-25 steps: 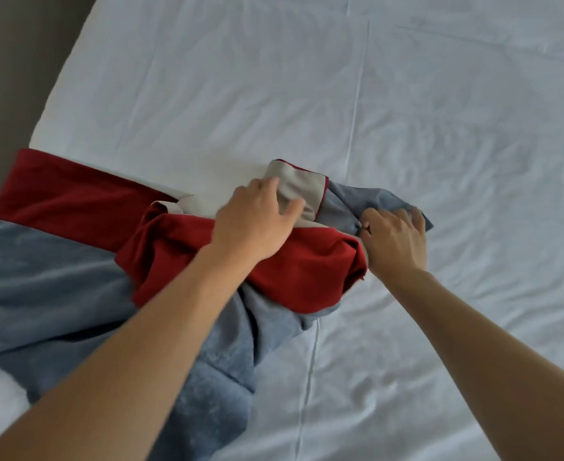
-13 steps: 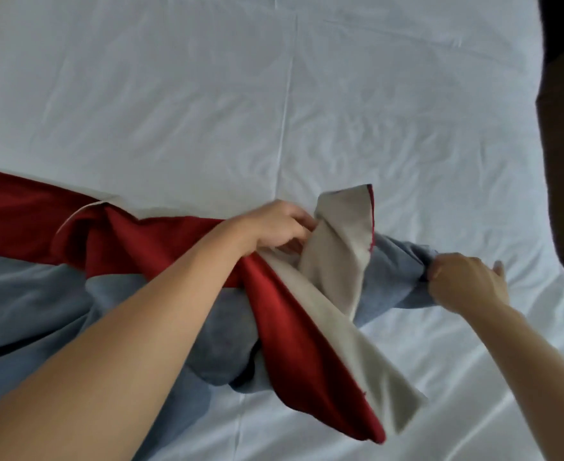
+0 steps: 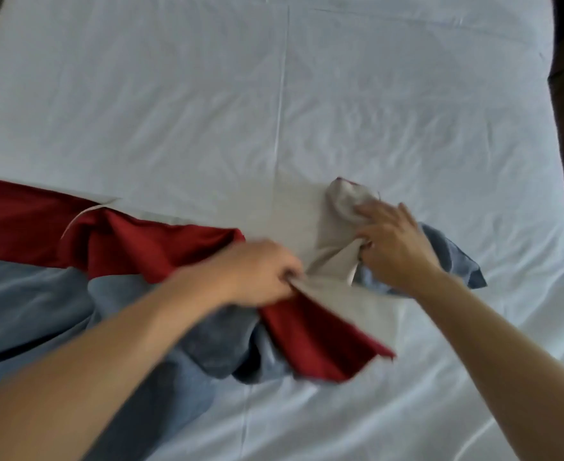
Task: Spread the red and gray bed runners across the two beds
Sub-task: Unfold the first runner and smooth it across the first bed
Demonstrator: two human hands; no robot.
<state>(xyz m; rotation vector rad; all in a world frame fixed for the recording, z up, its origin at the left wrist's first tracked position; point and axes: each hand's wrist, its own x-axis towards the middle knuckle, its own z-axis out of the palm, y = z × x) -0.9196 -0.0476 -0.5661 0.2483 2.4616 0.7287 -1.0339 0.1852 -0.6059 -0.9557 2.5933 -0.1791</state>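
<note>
I see the bed runner point(image 3: 161, 247) lying flat along the left side of the bed point(image 3: 407, 111), but its free end is bunched and twisted near the middle, pale lining turned up. My left hand point(image 3: 257, 274) pinches a fold of that lining with curled fingers, I judge to anchor it, while my right hand point(image 3: 393, 247) grips the crumpled end, fingers closed round it, likely to draw it toward the bed's right edge

no readable text anywhere (no labels, no numbers).
</note>
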